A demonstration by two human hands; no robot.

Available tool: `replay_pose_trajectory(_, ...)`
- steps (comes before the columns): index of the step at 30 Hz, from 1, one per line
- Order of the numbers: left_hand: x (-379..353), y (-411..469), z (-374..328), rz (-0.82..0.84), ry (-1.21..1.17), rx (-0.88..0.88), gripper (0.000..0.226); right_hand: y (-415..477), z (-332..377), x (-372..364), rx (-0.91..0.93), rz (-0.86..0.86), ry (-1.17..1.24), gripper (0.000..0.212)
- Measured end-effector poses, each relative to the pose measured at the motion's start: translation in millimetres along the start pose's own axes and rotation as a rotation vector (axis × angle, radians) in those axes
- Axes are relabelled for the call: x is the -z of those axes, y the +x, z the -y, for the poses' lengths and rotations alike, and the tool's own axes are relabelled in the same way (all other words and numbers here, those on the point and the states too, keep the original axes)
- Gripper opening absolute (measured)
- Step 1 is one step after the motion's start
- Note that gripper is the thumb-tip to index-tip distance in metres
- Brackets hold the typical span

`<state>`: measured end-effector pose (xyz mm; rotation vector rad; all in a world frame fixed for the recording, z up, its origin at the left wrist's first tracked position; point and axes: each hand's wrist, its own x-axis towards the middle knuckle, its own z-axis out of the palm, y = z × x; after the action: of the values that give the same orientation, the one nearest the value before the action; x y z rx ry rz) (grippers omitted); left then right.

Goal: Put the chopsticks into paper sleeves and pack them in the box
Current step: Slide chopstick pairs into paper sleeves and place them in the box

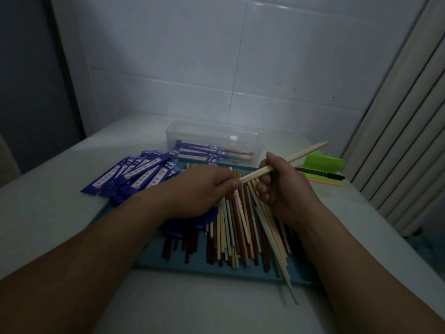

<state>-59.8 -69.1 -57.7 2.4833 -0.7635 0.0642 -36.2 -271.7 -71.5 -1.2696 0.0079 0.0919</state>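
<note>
**Head view.** My right hand grips the pale chopsticks about a third of the way up, fingers curled round them. Their far ends slant up and to the right. My left hand, knuckles up and fingers curled, pinches their near ends between thumb and forefinger. Both forearms reach in from the lower corners, and the hands meet over the loose chopstick pile on the teal tray.

The step in hand appears to be evening the pair. It is best to bring both tips level before reaching for a cover, or one stick may catch the paper mouth. The paper sleeves lie fanned just left of the tray. I cannot tell whether one is under my left palm. The clear box stands beyond the tray, with a few sleeved pairs already inside.
</note>
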Motion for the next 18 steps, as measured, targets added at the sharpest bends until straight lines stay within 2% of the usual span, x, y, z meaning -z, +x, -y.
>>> replay_pose_trajectory(2, -4, 0, -1, -0.061, 0.015, -0.003, 0.032, 1, -1, 0, 0.036, -0.020, 0.011, 0.033)
replay_pose_trajectory(3, -6, 2, 0, -0.142, 0.067, -0.025, 0.031, 2, -1, 0, 0.068, -0.060, 0.023, 0.033)
replay_pose_trajectory(5, -7, 2, -4, -0.337, 0.157, -0.096, 0.031, 6, 0, 4, 0.137, -0.174, 0.064, 0.031)
replay_pose_trajectory(7, -7, 0, -17, -0.399, 0.130, -0.201, 0.034, 10, 0, 10, 0.171, -0.273, 0.100, 0.030)
replay_pose_trajectory(10, -20, -8, -41, -0.204, 0.176, -0.399, 0.032, 18, -4, 17, 0.144, -0.330, 0.116, 0.032)
replay_pose_trajectory(13, -44, -8, -48, 0.029, 0.303, -0.488, 0.037, 22, -8, 19, 0.122, -0.340, 0.036, 0.033)
replay_pose_trajectory(18, -44, -9, -46, 0.155, 0.234, -0.529, 0.032, 21, -9, 16, 0.112, -0.329, 0.004, 0.033)
